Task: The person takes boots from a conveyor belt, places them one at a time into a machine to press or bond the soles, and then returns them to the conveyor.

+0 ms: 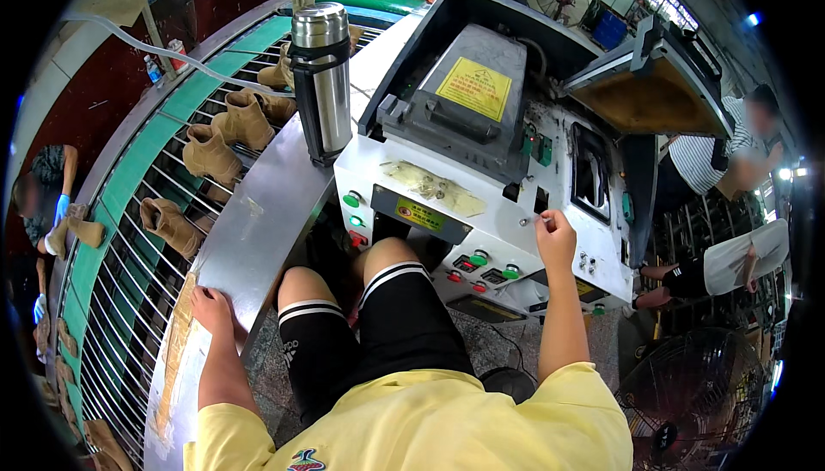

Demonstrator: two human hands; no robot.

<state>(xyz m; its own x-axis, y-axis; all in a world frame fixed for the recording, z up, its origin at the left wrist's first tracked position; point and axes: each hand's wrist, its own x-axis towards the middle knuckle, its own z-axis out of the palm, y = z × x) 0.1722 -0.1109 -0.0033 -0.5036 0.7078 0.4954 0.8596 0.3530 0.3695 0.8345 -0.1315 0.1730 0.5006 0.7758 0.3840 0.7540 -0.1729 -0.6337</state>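
Factory noise around me, boots (pixel 225 131) rolling past on the conveyor (pixel 146 213); I'm resting my left hand (pixel 213 309) flat and empty on the steel ledge (pixel 258 222); my right hand (pixel 555 237) is pinching a small switch on the white machine (pixel 481 204), holding nothing else.

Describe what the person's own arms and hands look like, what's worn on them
Both forearms are bare: no gloves, watch or rings show on the left hand or the right hand. Short yellow sleeves of a T-shirt end near the elbows. The shirt has a small multicoloured emblem at the chest. Nothing else is worn on the arms.
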